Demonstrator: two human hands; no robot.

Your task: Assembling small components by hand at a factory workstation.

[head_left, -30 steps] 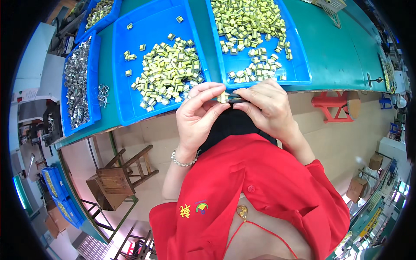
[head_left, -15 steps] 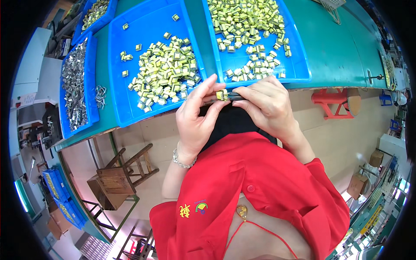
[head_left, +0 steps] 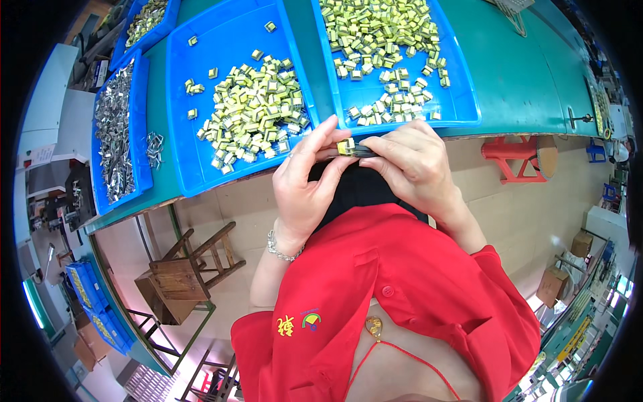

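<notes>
- Head view: both hands are seen meeting just off the near edge of the green bench (head_left: 529, 80), above the person's dark lap.
- A small yellow-green component (head_left: 345, 146) is pinched between the two hands, just below the near rim of the blue trays.
- The left hand (head_left: 305, 181) is raised with its fingers (head_left: 315, 144) narrowed, thumb and fingertips closed on the left side of the component.
- The right hand (head_left: 415, 164) is curled from the other side, its fingers (head_left: 388, 144) bent tightly on the component and on a thin dark piece (head_left: 365, 153) that lies beside it; what that piece is cannot be told.
- A silver bracelet (head_left: 281, 249) is worn on the left wrist.
- A middle blue tray (head_left: 201, 167) lies at the near edge of the bench, holding a loose heap of yellow-green components (head_left: 251, 114).
- A right blue tray (head_left: 462, 100) is set just beside it, carrying a second, larger spread of like parts (head_left: 378, 33) toward its far side.
- A left blue tray (head_left: 140, 134) near the bench's left end is filled with grey metal clips (head_left: 114, 127); a few more clips (head_left: 155, 147) lie on the bench between it and the middle tray.
- A wooden stool (head_left: 177, 275) stands on the floor below the bench's left part, and a red stool (head_left: 516, 157) under its right part.
</notes>
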